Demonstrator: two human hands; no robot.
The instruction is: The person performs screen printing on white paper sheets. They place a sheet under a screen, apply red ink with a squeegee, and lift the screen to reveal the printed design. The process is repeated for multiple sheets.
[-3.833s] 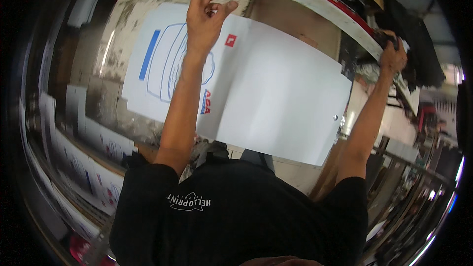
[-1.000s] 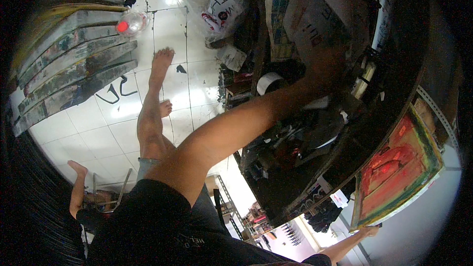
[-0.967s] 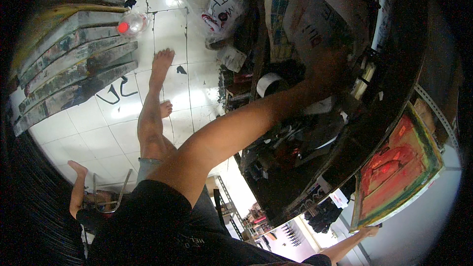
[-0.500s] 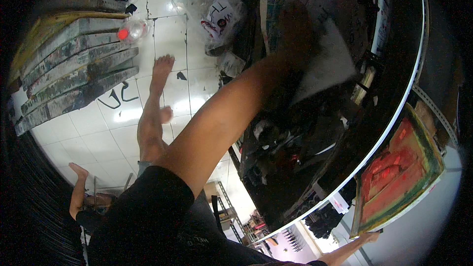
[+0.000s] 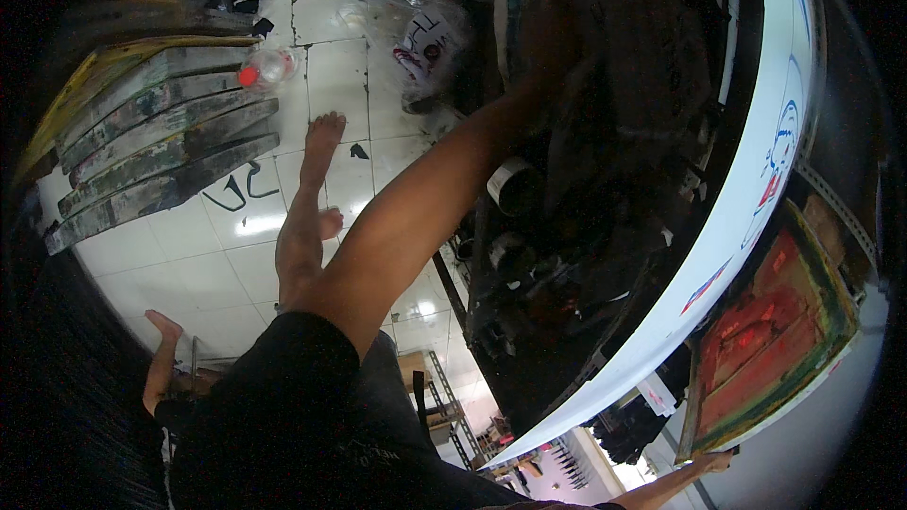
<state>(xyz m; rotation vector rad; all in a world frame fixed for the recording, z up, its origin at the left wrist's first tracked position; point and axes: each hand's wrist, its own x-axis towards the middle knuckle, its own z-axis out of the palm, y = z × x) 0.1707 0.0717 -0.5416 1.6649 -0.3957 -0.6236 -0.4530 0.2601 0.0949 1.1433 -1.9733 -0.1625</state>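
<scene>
My left arm stretches down into the dark space below a long white-topped table (image 5: 652,345). In that shadow my left hand (image 5: 557,26) is too dark and smeared for its fingers to be made out. Far to the right, beyond the table's edge, my right hand (image 5: 710,463) is closed at the lower corner of a screen-printing frame (image 5: 767,326). The frame is tilted, with a red stained mesh and green-yellow edges. Blue and red printed marks show on the white tabletop. A pale round container (image 5: 515,186) sits in the shadow beside my forearm.
Paint-stained frames (image 5: 170,146) lean in a row at left. A red-capped clear bottle (image 5: 269,68) and plastic-wrapped bundles (image 5: 430,47) lie on the white tiled floor (image 5: 203,260). My bare foot (image 5: 326,132) stands there. At lower left shows another person's bare limb (image 5: 161,359).
The tabletop, a thin white line before, now shows as a broad band with its printed marks. The pale patch near my left hand has gone dark. My right hand stays on the frame.
</scene>
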